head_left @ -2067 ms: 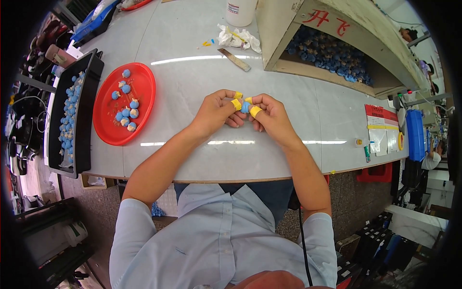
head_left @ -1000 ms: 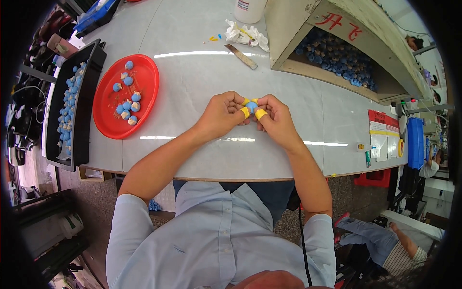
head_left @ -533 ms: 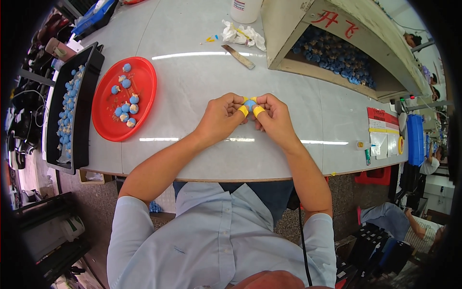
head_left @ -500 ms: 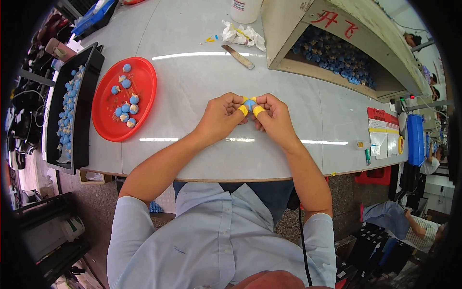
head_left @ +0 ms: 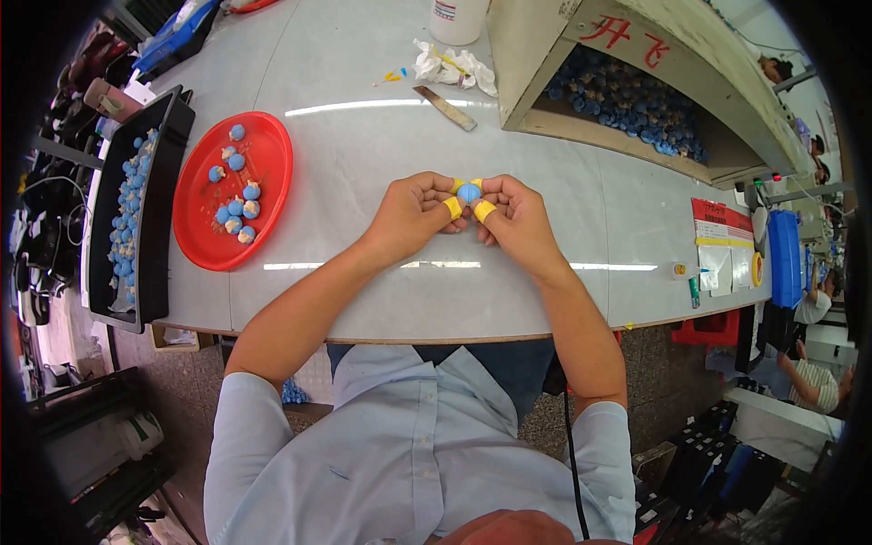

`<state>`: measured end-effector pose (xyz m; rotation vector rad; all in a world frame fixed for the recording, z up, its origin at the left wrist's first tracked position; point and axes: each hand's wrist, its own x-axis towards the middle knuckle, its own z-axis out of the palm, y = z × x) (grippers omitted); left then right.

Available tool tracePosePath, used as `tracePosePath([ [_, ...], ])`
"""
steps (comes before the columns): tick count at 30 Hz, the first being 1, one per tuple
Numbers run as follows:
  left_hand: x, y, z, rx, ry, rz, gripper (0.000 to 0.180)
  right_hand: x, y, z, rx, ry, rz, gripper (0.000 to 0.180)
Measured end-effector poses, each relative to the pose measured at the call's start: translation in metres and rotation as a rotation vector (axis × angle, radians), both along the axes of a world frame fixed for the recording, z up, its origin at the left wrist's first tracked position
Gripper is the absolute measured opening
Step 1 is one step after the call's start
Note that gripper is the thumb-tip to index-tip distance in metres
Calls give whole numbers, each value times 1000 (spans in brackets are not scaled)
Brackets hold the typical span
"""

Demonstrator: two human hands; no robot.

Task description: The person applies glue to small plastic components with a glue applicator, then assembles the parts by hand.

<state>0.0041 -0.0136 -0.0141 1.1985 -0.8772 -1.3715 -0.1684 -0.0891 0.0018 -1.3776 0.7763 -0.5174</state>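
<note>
Between my fingertips, over the middle of the grey table, is a small blue ball-shaped piece [head_left: 469, 193]. My left hand [head_left: 416, 211] pinches it from the left and my right hand [head_left: 511, 216] from the right. Yellow tape wraps the thumbs and other fingertips of both hands. The fingers cover the piece's sides and underside. To the left, a round red plate [head_left: 197, 218] bears several similar blue balls with cream-coloured parts. Beyond it stands a black tray [head_left: 168, 195] with many more such balls.
A wooden box [head_left: 518, 82] at the far right holds a heap of blue pieces. A flat blade-like tool [head_left: 447, 109], crumpled white paper [head_left: 454, 68] and a white container [head_left: 457, 23] lie beyond my hands. A small bottle [head_left: 678, 270] and red-and-white packets [head_left: 722, 227] sit at right.
The blue ball has turned slightly between my fingers, showing more of its round face. Both hands stay in nearly the same place. At the right, a seated person has shifted.
</note>
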Motion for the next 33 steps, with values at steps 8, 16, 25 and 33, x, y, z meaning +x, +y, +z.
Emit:
tracePosePath([
  [8,-1,1,-4,-7,-10,1,25,0,1,-1,-2,-10,-6,19],
  [16,-6,4,-3,-57,-20,28,25,0,3,-1,-37,-36,-11,18],
  [25,-5,7,-6,-134,-85,24,25,-1,5,0,-64,-62,1,17],
  [33,-6,9,-7,-201,-229,66,24,-1,4,-4,-92,-61,16,17],
])
